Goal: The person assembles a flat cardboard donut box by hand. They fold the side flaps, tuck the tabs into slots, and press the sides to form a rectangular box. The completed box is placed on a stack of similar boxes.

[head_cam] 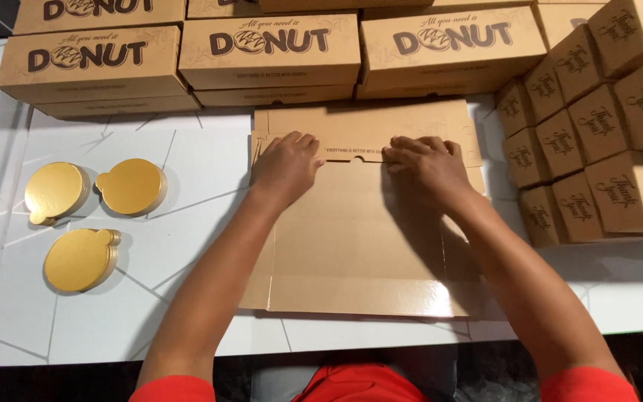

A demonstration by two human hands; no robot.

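A flat brown cardboard box blank (pixel 359 246) lies unfolded on the white table (pixel 76 327) in front of me. My left hand (pixel 286 165) presses down on the blank's far fold line, left of a small notch. My right hand (pixel 427 167) presses on the same fold to the right of the notch. Both hands have fingers curled over the crease, with the far flap (pixel 366 126) beyond them. Neither hand lifts anything off the table.
Assembled long brown boxes (pixel 269 48) are stacked along the back edge. Several small brown cube boxes (pixel 597 126) are piled at the right. Three stacks of round gold cake boards (pixel 83 257) lie on the table at the left.
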